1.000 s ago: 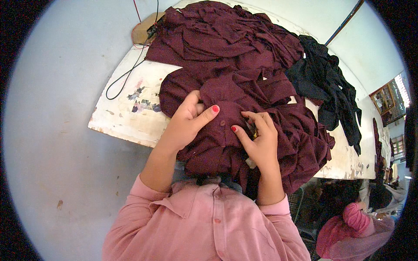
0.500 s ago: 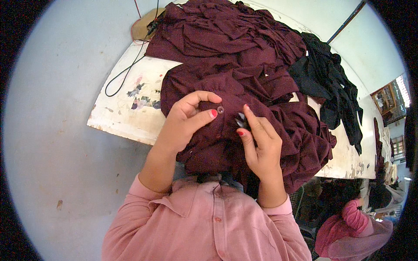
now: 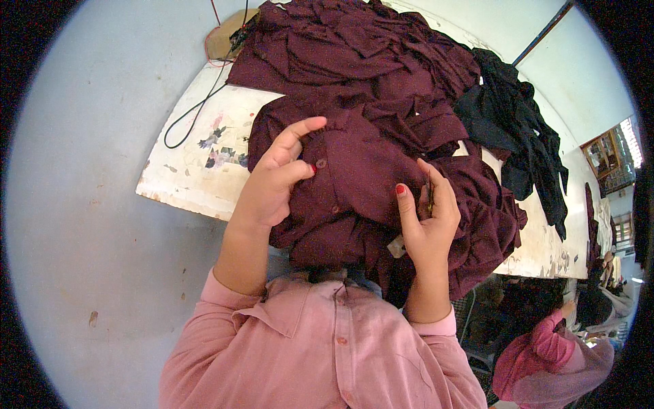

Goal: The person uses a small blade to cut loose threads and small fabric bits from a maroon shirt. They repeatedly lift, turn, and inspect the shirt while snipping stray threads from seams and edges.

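A dark maroon garment [image 3: 368, 167] with a buttoned placket lies spread in front of me. My left hand [image 3: 276, 174] rests on its left part, fingers apart, the index stretched away from me and the thumb beside a round button [image 3: 321, 163]. Lower on the placket sits a second button [image 3: 335, 209]. Over the garment's right side, my right hand [image 3: 430, 211] is curled around small thread snips [image 3: 429, 194], mostly hidden by the fingers. A pale tag [image 3: 396, 247] shows just left of that hand.
A large heap of maroon cloth [image 3: 354, 51] covers the far part of the worn white table [image 3: 187, 160]. Black cloth [image 3: 521, 123] lies at the right. A looped black cable [image 3: 178, 123] hangs over the left corner. Another person [image 3: 555, 361] is at lower right.
My hands have moved apart: the left slightly left and away from me, the right to the right with the snips tucked into the fingers. The placket and buttons have shifted left.
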`<state>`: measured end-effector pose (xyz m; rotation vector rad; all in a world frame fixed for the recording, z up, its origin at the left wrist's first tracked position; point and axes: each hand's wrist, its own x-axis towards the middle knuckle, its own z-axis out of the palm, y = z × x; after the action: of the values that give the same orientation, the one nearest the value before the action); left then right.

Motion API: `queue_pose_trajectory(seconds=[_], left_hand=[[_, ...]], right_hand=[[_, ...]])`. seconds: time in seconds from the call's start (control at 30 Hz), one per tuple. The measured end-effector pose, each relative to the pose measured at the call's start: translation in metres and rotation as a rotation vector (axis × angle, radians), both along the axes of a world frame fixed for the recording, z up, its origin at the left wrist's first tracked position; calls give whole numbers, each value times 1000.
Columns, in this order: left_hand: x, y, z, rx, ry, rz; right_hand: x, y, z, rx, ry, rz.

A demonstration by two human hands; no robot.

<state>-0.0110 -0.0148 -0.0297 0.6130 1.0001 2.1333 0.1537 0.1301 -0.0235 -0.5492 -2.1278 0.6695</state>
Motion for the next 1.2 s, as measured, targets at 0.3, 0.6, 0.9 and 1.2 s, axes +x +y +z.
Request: queue_pose_trajectory(seconds=[0.3, 0.6, 0.9, 1.2], left_hand=[[-7, -14, -3, -51, 210, -49], [-1, -13, 1, 27, -2, -78], [-7, -8, -21, 103, -218, -12], [-9, -16, -10, 168, -263, -43]], right_hand=[[-9, 8, 14, 39, 30, 26], [-56, 14, -1, -800, -123, 470], [-62, 2, -8, -663, 59, 416], [-49, 45, -1, -993, 704, 290]])
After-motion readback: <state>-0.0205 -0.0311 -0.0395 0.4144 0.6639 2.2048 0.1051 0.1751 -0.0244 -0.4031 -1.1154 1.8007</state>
